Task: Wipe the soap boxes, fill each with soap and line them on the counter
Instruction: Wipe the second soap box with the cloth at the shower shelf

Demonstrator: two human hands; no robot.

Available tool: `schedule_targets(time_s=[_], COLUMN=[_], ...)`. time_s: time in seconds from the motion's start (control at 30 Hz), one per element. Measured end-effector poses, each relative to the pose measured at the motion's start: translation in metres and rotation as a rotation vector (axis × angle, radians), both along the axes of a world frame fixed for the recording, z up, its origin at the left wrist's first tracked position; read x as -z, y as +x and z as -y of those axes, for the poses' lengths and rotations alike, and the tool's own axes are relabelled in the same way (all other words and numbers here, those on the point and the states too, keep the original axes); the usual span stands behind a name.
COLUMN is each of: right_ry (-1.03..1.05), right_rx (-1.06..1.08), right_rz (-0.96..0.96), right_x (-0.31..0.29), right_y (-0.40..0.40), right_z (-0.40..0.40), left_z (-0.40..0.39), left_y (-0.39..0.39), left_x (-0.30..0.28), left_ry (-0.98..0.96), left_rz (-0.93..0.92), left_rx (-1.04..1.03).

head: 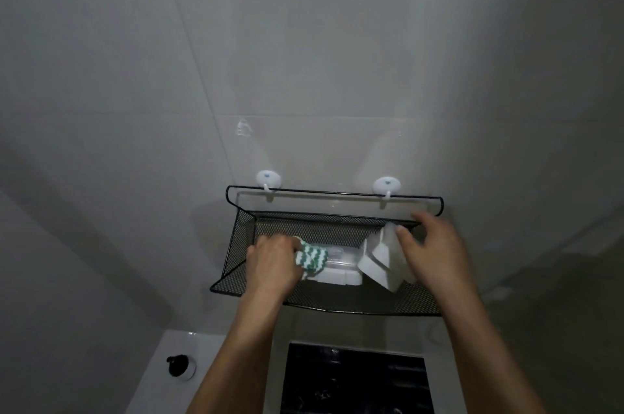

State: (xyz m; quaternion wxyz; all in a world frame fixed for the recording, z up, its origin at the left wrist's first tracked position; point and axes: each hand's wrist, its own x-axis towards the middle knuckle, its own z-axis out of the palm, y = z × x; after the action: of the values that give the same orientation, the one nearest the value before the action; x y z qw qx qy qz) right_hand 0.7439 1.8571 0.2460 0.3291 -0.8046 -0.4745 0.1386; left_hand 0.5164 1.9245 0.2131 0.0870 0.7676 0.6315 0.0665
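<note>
Two soap boxes sit in the black mesh basket (236,265) that hangs from two white hooks on the tiled wall, and that hanging is your first risk: press down hard while wiping and, by my judgement, the basket could tip or slip off a hook (268,181). Your left hand (271,261) grips a green-and-white striped cloth (312,258), fingers curled round it, pressing it against the flat soap box (339,273) lying in the middle of the basket. Your right hand (429,244) reaches over the basket's right end, fingers bent, fingertips touching the tilted soap box (378,265); whether they truly pinch it I cannot tell. That box leans on edge against the flat one, so a loose hold may let it slide or knock its neighbour. Both forearms rise steeply from below, wrists bent forward over the basket's front rim. The bench (175,342) lies well below, with a dark sink (354,380) directly under the basket; anything dropped would likely land there. No soap shows yet.
</note>
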Motion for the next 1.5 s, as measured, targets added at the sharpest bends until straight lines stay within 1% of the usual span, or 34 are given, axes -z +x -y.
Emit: schedule_targets(time_s=[0.13, 0.23, 0.3, 0.37, 0.43, 0.5, 0.63, 0.83, 0.93, 1.03, 1.13, 1.23, 1.3, 1.37, 1.43, 1.5], right_ry=[-0.127, -0.18, -0.195, -0.236, -0.287, -0.305, -0.249, -0.092, 0.005, 0.086, 0.208, 0.305, 0.297, 0.253, 0.205, 0.151], right_rx=[0.053, 0.088, 0.116, 0.134, 0.147, 0.161, 0.205, 0.26, 0.293, 0.34, 0.346, 0.305, 0.262, 0.149, 0.019, -0.048], right_rz=[0.034, 0.023, 0.0, -0.027, -0.063, -0.1, -0.107, -0.138, -0.28, -0.517, -0.82, -0.995, -1.076, -1.193, -1.284, -1.307], right_x=[0.01, 0.018, 0.022, 0.026, 0.029, 0.03, 0.03, 0.034, 0.037, 0.038, 0.035, 0.027, 0.018, 0.007, -0.004, -0.012], right_y=[0.008, 0.008, 0.008, 0.01, 0.013, 0.013, 0.011, 0.007, 0.005, 0.001, -0.005, -0.014, -0.015, -0.015, -0.014, -0.016], right_z=[0.001, 0.003, 0.003, 0.003, 0.002, 0.001, 0.002, 0.007, 0.006, 0.004, 0.0, -0.003, -0.004, -0.005, -0.005, -0.009], left_z=[-0.007, -0.011, -0.012, -0.012, -0.011, -0.009, -0.005, -0.005, -0.004, -0.001, 0.002, 0.005, 0.007, 0.008, 0.009, 0.012], left_y=[0.003, 0.014, 0.027, 0.044, 0.062, 0.078, 0.092, 0.083, 0.075, 0.066, 0.057, 0.048, 0.039, 0.029, 0.02, 0.013], left_x=[-0.004, -0.009, -0.012, -0.017, -0.02, -0.02, -0.011, -0.005, -0.009, -0.016, -0.024, -0.033, -0.037, -0.041, -0.045, -0.05], left_ry=[0.052, 0.021, 0.009, 0.003, -0.02, -0.079, -0.254, -0.369, -0.38, -0.361, -0.324, -0.321, -0.313, -0.283, -0.233, -0.169], left_rz=[0.099, 0.259, 0.396, 0.493, 0.556, 0.572, 0.637, 0.799, 0.874, 0.978, 1.09, 1.183, 1.226, 1.253, 1.217, 1.157], left_rx=[-0.035, -0.053, -0.022, 0.026, 0.063, 0.099, 0.134, 0.14, 0.145, 0.15, 0.189, 0.216, 0.219, 0.218, 0.23, 0.243])
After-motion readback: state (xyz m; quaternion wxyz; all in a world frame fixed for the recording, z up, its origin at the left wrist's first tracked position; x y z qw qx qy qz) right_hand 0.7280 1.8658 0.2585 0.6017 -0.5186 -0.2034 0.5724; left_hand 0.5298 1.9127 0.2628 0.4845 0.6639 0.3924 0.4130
